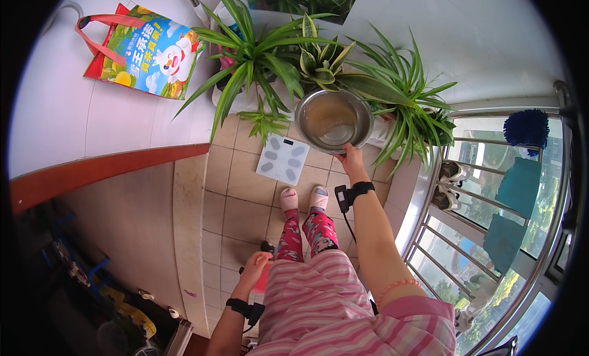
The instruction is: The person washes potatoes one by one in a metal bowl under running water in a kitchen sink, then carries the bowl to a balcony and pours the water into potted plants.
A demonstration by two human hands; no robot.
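Note:
My right hand [352,161] reaches forward and grips the near rim of a round stainless steel basin [302,128]. Some cloudy, brownish liquid [329,119] lies inside it. The basin is just in front of a potted snake plant [322,63], whose long leaf crosses its far rim. To its left spreads a spider plant [251,52], and another spider plant [409,103] grows on its right. My left hand [256,266] hangs low beside my striped top, fingers loosely bent, near a pinkish-red object [262,282]. Whether it touches that object is not clear.
A white bathroom scale [282,159] lies on the tiled floor [248,181] before my slippered feet. At left, a printed shopping bag [147,52] rests on a pale surface with a red-brown edge [110,172]. Metal window rails [487,202] on the right hold shoes [448,185] and teal cloths [517,188].

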